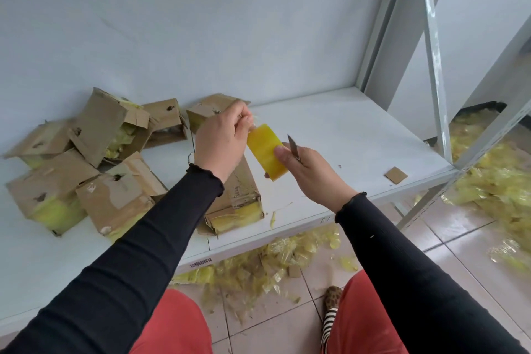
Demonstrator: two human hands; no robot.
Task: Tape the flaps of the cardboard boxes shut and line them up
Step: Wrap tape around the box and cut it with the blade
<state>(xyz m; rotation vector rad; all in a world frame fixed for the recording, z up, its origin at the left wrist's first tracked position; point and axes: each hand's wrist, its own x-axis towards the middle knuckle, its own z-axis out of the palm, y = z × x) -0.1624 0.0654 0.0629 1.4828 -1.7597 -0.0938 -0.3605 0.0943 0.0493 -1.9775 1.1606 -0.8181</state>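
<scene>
A strip of yellow tape [265,149] is stretched in the air between both hands, above the long cardboard box [238,198] on the white shelf [330,135]. The left hand [221,138] pinches the strip's upper end; the right hand [307,169] pinches the lower end with its thumb while also gripping a small blade [293,146]. This looks like the cutting step. Next, the strip likely needs pressing over that box's flaps. The other boxes [86,164] lie jumbled to the left, not lined up.
</scene>
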